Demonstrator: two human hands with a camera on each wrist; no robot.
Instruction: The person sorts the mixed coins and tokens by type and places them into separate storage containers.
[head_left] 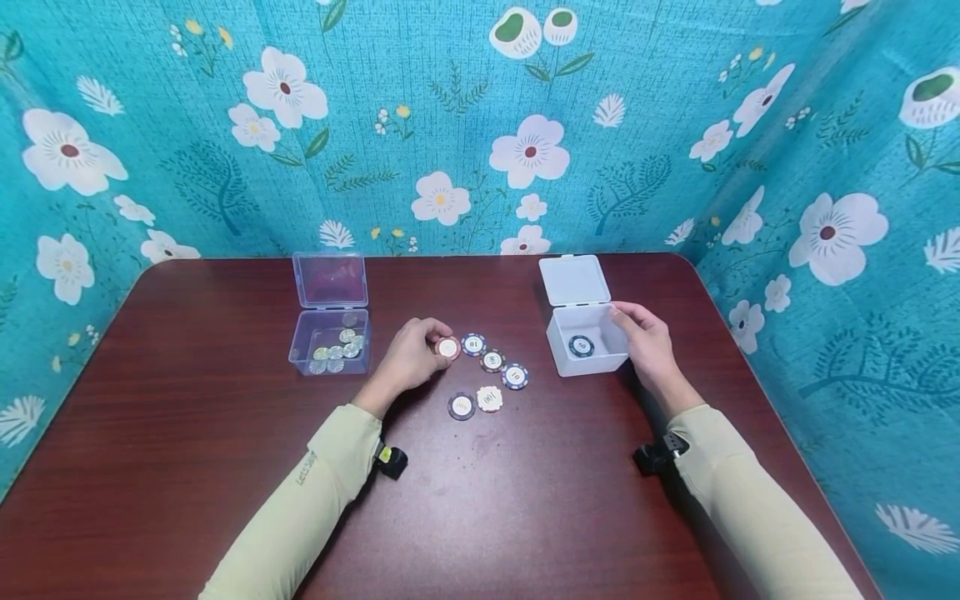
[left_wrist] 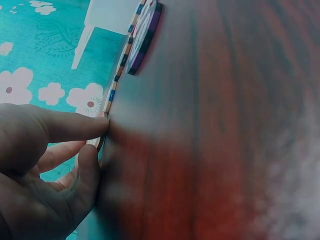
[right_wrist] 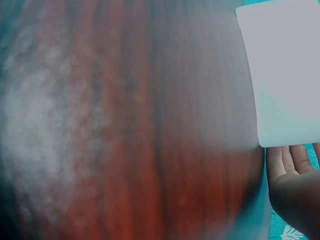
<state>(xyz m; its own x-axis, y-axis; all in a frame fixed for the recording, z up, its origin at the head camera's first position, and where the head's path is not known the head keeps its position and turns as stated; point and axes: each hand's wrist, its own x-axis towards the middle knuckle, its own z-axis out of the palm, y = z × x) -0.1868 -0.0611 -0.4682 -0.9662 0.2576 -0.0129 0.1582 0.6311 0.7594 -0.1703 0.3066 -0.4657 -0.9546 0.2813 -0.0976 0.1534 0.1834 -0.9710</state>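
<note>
My left hand (head_left: 412, 354) pinches a red poker chip (head_left: 447, 347) between thumb and fingertips at the table surface. In the left wrist view the chip is mostly hidden by the fingers (left_wrist: 75, 127). Close by lie blue-edged chips (head_left: 474, 344), (head_left: 515, 376), a dark chip (head_left: 492, 361), a white chip (head_left: 489, 398) and a dark purple chip (head_left: 461, 406). My right hand (head_left: 649, 346) holds the right wall of a white lidded box (head_left: 581, 367), its fingertips at the rim. Inside that box lies a dark chip (head_left: 581, 346); its lid (head_left: 575, 281) stands open.
A clear purple-tinted box (head_left: 300, 354) with its lid (head_left: 330, 279) open holds several shiny coins (head_left: 335, 353) at left. Both boxes stand near the back of the dark wooden table (head_left: 187, 417). A flowered teal curtain (head_left: 420, 108) hangs behind and at the right.
</note>
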